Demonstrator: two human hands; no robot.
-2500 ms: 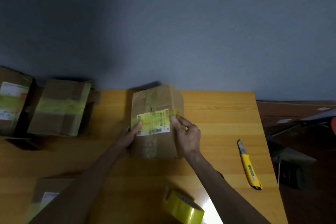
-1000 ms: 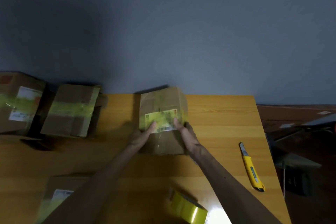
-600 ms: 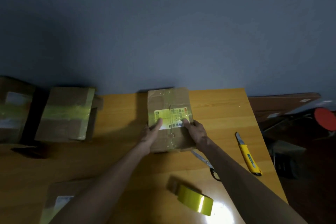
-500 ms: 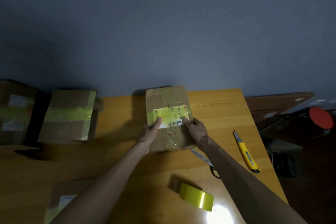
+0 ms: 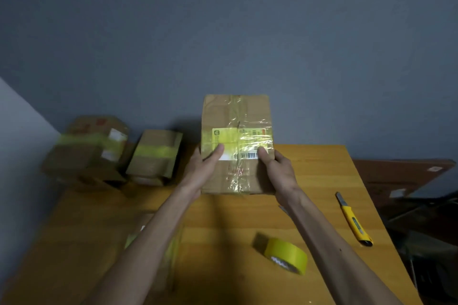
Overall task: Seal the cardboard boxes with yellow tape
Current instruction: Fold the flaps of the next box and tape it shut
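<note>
A cardboard box with a white label and a band of yellow tape across it is held up above the wooden table. My left hand grips its left side, thumb on the label. My right hand grips its right side, thumb beside the barcode. A roll of yellow tape lies on the table in front of me, between my forearms and toward the right.
Two boxes banded with yellow tape stand at the back left, one beside the other. Another box lies under my left forearm. A yellow utility knife lies near the table's right edge. Dark clutter sits beyond that edge.
Both hands have lifted the box off the table and raised it toward the wall. The scissors seen earlier by my right forearm are hidden now. The camera view has shifted.
</note>
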